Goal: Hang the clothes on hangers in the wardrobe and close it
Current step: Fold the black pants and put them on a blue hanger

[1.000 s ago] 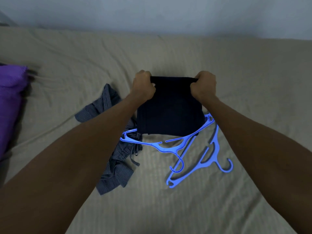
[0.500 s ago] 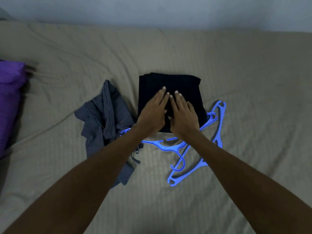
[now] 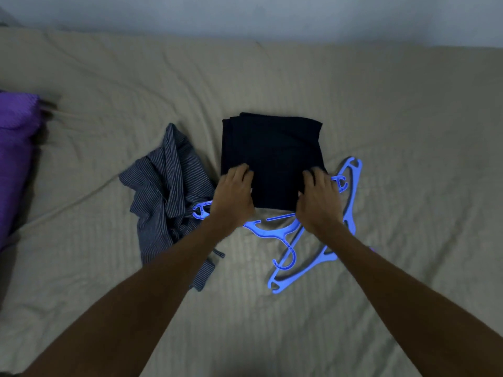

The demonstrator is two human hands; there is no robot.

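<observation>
Hands first: your left hand (image 3: 234, 194) and right hand (image 3: 318, 200) sit on the near corners of the folded dark garment (image 3: 272, 156), fingers curled over its near edge, looks like gripping but can't tell for sure. Garment's flat on the beige bed sheet (image 3: 394, 110), w/ one blue hanger (image 3: 269, 229) partly under it and a 2nd blue hanger (image 3: 351, 202) just right. Striped grey shirt (image 3: 166, 191) is crumpled to the left, purple pillow (image 3: 15, 148) at far left edge.

A folded black garment (image 3: 272, 159) lies flat over two blue hangers (image 3: 283, 235), beside a crumpled striped shirt (image 3: 168, 186).
</observation>
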